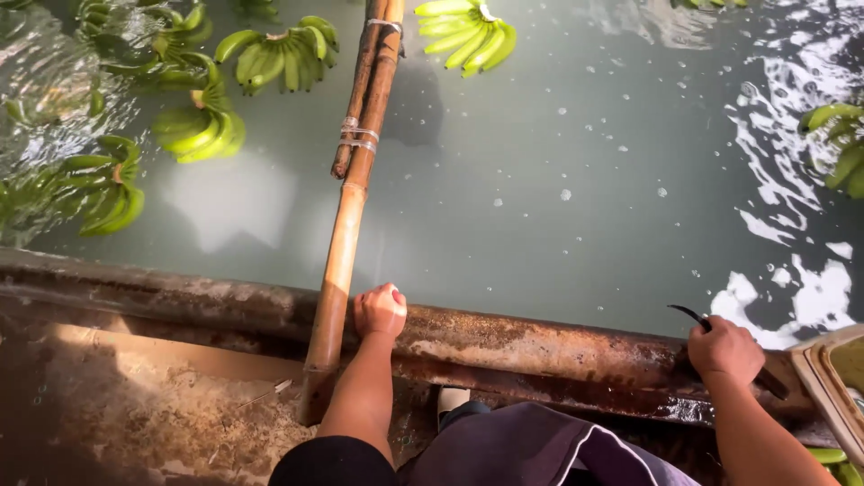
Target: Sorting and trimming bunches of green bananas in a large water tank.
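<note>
My left hand (379, 311) is closed in a fist and rests on the rusty metal rim (540, 346) of a water tank, right beside a bamboo pole (346, 234). It holds nothing that I can see. My right hand (724, 351) grips a small curved dark knife (691, 315) on the rim farther right, blade pointing left over the water. Hands of green bananas (281, 56) float in the murky water, with another bunch (468, 31) just right of the pole.
The bamboo pole, tied from two lengths with cord (358, 137), spans the tank from the rim to the far side. More banana hands (108, 184) float at left and at the right edge (837, 144). A tan crate corner (832, 378) sits at lower right.
</note>
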